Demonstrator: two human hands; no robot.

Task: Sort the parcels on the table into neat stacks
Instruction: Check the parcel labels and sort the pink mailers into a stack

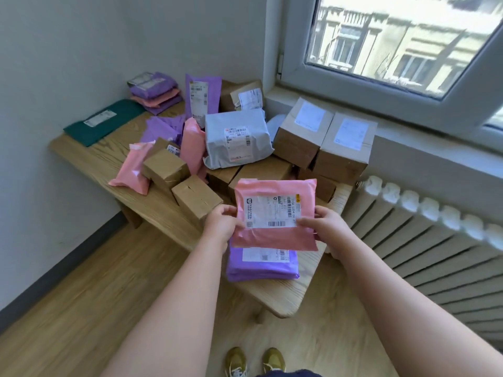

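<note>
A wooden table (103, 159) holds mailers (261, 265) and boxes (166, 167).

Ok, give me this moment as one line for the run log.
step: sorting | left hand: holds pink mailer | right hand: holds same mailer | mailer above purple stack | table: otherwise unsorted

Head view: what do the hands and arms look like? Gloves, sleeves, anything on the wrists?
Left hand and right hand are bare, with no gloves. Left forearm and right forearm are bare right to the frame edge, with no sleeve in view. No watch, band, ring or marking shows on either.
</note>
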